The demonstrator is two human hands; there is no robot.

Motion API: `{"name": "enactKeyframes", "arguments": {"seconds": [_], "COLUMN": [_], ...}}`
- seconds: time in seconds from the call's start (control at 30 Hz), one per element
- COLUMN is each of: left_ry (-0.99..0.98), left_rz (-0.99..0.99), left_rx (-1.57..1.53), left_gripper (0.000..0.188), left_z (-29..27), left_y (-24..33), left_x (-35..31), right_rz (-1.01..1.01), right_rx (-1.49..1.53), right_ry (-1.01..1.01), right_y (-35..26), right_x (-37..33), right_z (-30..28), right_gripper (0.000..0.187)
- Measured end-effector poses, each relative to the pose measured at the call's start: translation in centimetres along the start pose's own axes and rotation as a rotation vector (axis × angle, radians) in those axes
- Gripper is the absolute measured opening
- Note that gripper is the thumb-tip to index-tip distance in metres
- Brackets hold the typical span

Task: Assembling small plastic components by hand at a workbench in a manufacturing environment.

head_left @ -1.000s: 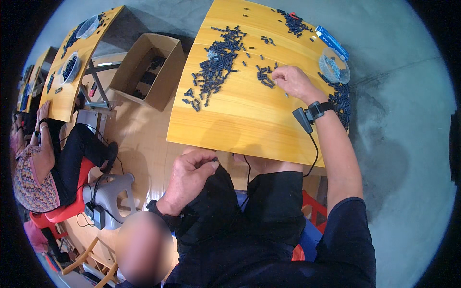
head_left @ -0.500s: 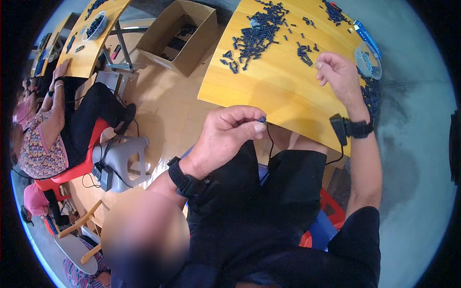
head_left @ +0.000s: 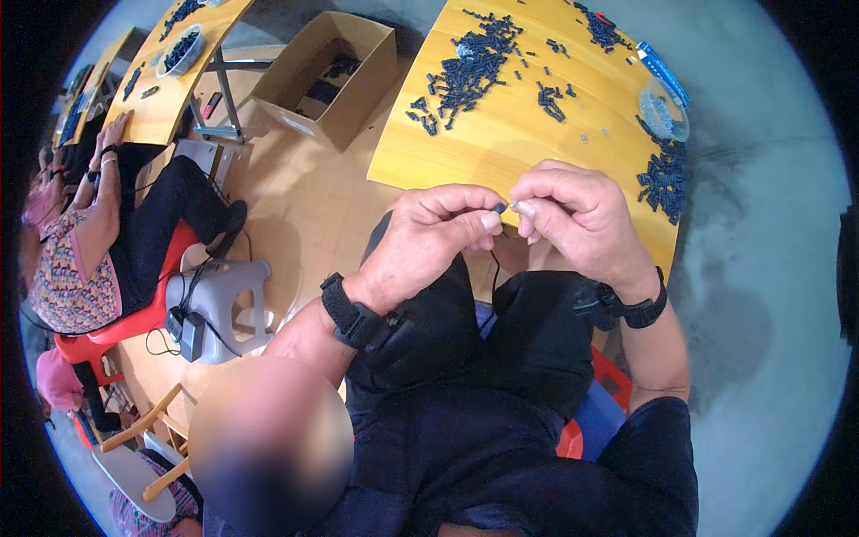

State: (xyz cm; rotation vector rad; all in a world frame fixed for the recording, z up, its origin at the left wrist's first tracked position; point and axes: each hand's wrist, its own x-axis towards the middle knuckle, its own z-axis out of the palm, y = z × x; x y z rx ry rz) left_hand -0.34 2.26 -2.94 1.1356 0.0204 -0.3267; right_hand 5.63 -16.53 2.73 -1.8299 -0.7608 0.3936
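My left hand (head_left: 429, 234) is closed in a pinch on a small black cylindrical piece (head_left: 499, 208), just off the near edge of the yellow wooden table (head_left: 573, 166). Facing it, my right hand (head_left: 586, 219) pinches at the piece's end, its thumb and forefinger pressed together. Whatever sits between those right fingertips is too small to make out. Beyond my hands, a large pile of similar black pieces (head_left: 470, 76) lies on the table. A smaller cluster of black pieces (head_left: 550, 103) is nearer my right hand.
A clear plastic bowl (head_left: 677, 125) with pale bits and a blue-and-white box (head_left: 662, 73) stand at the table's right edge, by another black pile (head_left: 664, 183). An open cardboard box (head_left: 358, 98) is on the floor. Left are a seated person (head_left: 80, 259) and a grey stool (head_left: 228, 300).
My right hand has come down and left from over the table to meet my left hand, its fingers now pinched at the black piece. My left hand keeps its hold.
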Motion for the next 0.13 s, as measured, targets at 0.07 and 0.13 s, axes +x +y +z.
{"name": "enactKeyframes", "arguments": {"seconds": [0.07, 0.13], "left_ry": [-0.008, -0.017], "left_rz": [0.002, -0.001], "left_rx": [0.004, 0.026], "left_gripper": [0.017, 0.019], "left_z": [-0.05, -0.09], "left_y": [0.01, 0.16], "left_x": [0.0, -0.05], "right_rz": [-0.007, -0.001], "right_rx": [-0.004, -0.015], "right_ry": [0.007, 0.007], "right_y": [0.08, -0.08], "right_x": [-0.1, -0.19], "right_z": [0.3, 0.34], "right_gripper": [0.009, 0.01]}}
